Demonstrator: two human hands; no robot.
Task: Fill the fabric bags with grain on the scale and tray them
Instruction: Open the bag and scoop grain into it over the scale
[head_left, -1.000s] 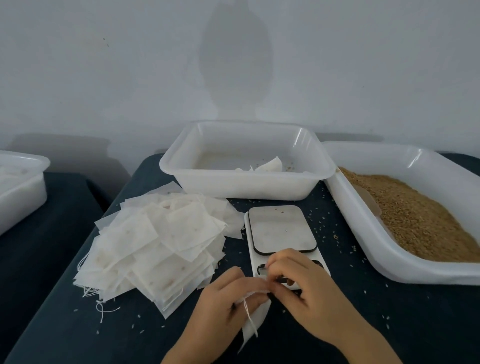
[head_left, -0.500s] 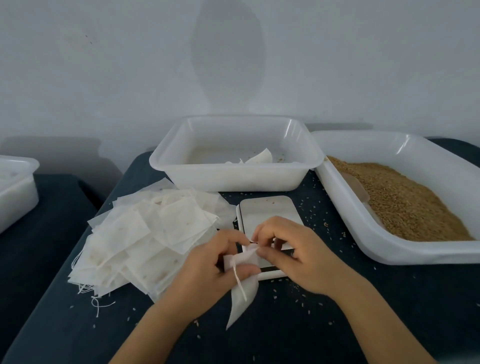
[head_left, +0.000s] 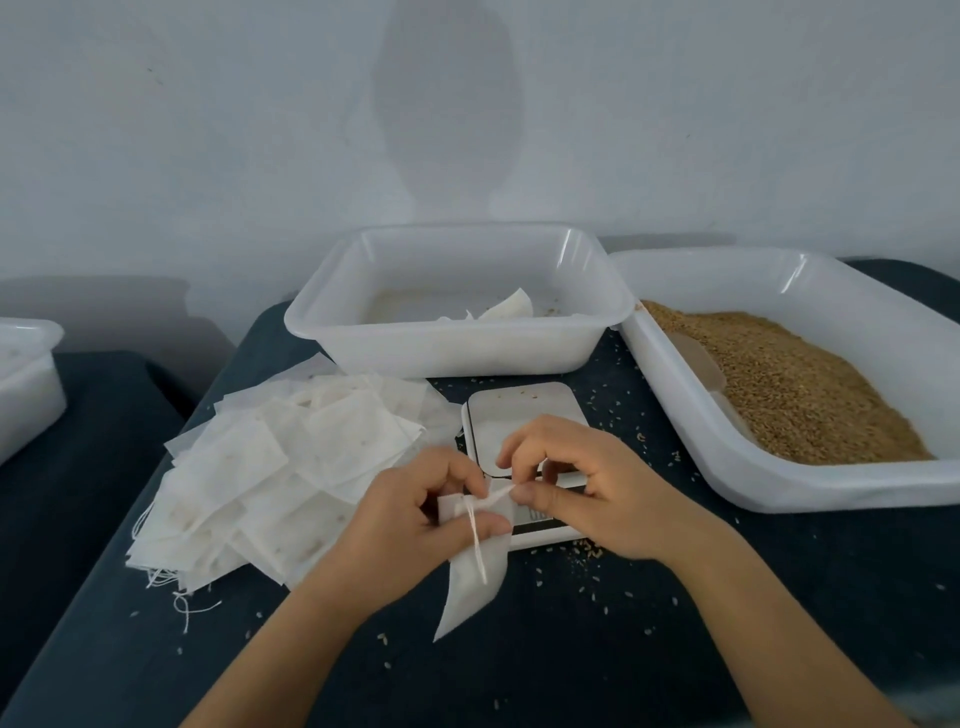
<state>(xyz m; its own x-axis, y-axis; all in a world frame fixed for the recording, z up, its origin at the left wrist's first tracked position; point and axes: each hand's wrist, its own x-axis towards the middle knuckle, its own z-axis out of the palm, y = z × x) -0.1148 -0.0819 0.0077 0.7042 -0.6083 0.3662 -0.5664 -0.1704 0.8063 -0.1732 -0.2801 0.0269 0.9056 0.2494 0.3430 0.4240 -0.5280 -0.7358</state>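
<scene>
Dark worktop (head_left: 571, 649), grain tub (head_left: 810, 488) off to the right, collecting tray (head_left: 447, 358) straight ahead, the heap of empty bags (head_left: 270, 478) on the left. The scale (head_left: 519, 415) sits just beyond both hands. Left hand (head_left: 415, 519) pinches one fabric bag (head_left: 475, 582) at its top; right hand (head_left: 587, 488) pinches the same top edge, probably teasing the mouth open. Bag hangs limp, flat, long axis drooping toward the person, drawstring (head_left: 478, 545) dangling down its face.
</scene>
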